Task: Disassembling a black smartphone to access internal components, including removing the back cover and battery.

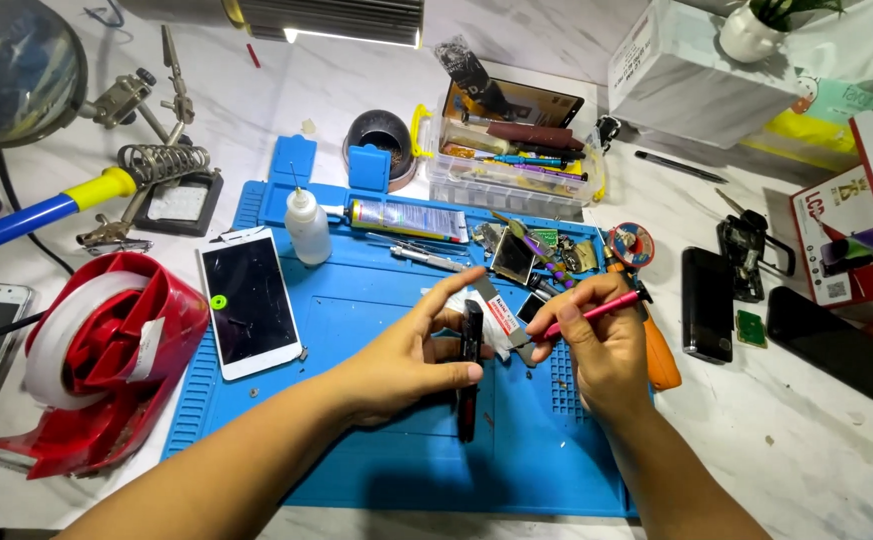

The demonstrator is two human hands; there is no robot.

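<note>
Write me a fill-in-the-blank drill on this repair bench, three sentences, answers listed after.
1. The left hand holds a dark phone on its edge above a silicone work mat coloured ____.
2. The right hand grips a slim tool whose handle is ____.
3. The white phone lying face up on the mat sits to the ____ of the left hand.

Missing words: blue; pink; left
</note>
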